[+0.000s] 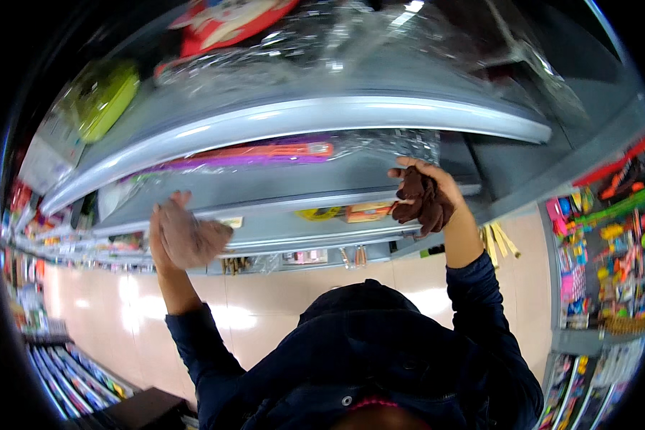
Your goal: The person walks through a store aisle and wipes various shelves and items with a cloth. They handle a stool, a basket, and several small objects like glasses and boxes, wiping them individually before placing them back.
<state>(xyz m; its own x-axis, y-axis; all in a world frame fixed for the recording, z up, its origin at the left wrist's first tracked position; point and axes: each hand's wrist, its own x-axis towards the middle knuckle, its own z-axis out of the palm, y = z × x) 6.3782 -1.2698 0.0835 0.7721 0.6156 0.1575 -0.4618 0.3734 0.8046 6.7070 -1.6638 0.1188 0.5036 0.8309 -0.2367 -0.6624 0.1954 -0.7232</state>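
Note:
My right hand (437, 188) is closed around a crumpled dark brown cloth (417, 202), which hangs over the palm side at the front edge of a grey shelf. My left hand (186, 231) hovers in front of the same shelf, farther left. Motion smears it, and a pale brownish patch covers its fingers; I cannot make out whether it holds anything. Between and beyond the hands, long orange and purple items (265, 152) in clear wrapping lie on the shelf (272, 185).
Above, a shelf with a shiny metal lip (322, 109) carries plastic-wrapped goods, a red item (229, 29) and a yellow-green container (111, 104). Lower shelves hold an orange box (368, 212) and a yellow coil (319, 213). Colourful hanging goods (609, 251) fill a rack at right.

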